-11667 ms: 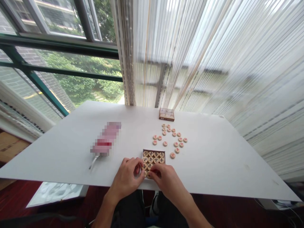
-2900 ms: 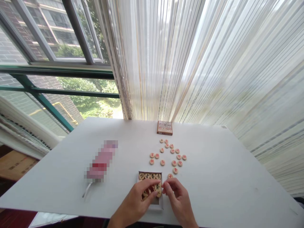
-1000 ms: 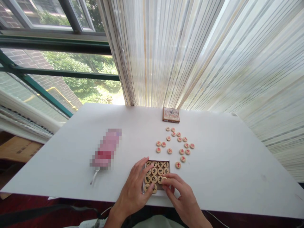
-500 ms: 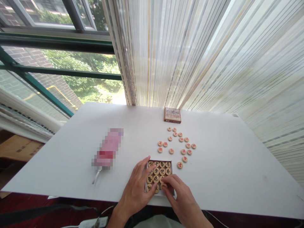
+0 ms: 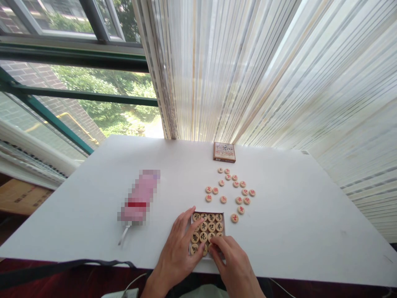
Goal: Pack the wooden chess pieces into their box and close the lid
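A shallow white box [image 5: 223,231] near the table's front edge holds rows of round wooden Chinese chess pieces with black characters, such as the one in its lower middle [image 5: 203,237]. My left hand [image 5: 180,238] lies along the box's left side, fingers spread, its thumb reaching over the front row and partly covering pieces. At the lower right corner of the box, my right hand [image 5: 231,254] pinches a Chinese chess piece [image 5: 211,247], mostly hidden by the thumb and index finger. Both hands touch the box area.
Several red-character pieces [image 5: 235,218] lie scattered beyond the box, to its right and behind. A patterned chess box [image 5: 224,152] sits at the table's back edge. To the left lies a blurred pink item [image 5: 141,196] with a white strap. Curtains [image 5: 229,70] hang behind the white table [image 5: 294,215].
My right hand has shifted slightly left and down over the front row, uncovering more of the pieces at the box's right side. My left hand stays on the box; the view has tilted a little.
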{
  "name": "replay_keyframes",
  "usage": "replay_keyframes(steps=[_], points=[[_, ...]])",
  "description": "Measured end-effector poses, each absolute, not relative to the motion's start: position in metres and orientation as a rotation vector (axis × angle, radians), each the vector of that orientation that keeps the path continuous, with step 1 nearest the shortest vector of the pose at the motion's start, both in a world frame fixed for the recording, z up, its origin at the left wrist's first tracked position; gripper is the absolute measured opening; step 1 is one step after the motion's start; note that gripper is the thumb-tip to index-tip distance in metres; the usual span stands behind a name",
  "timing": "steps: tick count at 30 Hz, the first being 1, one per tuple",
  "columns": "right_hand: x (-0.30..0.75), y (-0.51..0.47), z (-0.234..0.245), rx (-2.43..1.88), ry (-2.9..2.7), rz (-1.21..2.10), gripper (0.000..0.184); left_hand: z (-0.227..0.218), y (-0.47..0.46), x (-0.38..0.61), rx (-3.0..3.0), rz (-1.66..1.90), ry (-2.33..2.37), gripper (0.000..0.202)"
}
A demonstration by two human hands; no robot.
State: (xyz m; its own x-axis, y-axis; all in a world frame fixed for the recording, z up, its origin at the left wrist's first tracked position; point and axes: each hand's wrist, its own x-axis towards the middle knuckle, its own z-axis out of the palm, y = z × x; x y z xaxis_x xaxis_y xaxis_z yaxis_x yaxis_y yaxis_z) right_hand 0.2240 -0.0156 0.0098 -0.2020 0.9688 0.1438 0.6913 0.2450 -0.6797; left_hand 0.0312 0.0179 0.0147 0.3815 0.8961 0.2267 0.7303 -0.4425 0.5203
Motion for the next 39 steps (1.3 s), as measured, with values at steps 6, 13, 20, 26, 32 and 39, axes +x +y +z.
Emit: replay_keyframes(steps=[6, 13, 20, 26, 32, 39], points=[[0.224, -0.016, 0.004, -1.517, -2.020, 0.617, 0.015, 0.015, 0.018, 0.032, 2.331, 0.686, 1.433, 0.050], [0.230, -0.017, 0.007, -1.492, -2.034, 0.613, 0.017, 0.018, 0.017, 0.032, 2.347, 0.696, 1.427, 0.056], [0.230, -0.014, 0.012, -1.548, -2.139, 0.467, 0.015, 0.014, 0.016, 0.031, 2.366, 0.654, 1.427, 0.063], [0.232, -0.014, 0.017, -1.520, -2.065, 0.502, 0.010, 0.013, 0.016, 0.031, 2.353, 0.634, 1.419, 0.062], [0.254, -0.017, 0.026, -1.530, -1.780, 0.542, 0.014, 0.013, 0.019, 0.029, 2.186, 0.686, 1.426, 0.059], [0.284, -0.019, 0.001, -1.538, -1.636, 0.520, 0.021, 0.052, 0.078, 0.045, 2.076, 1.024, 1.380, 0.044]])
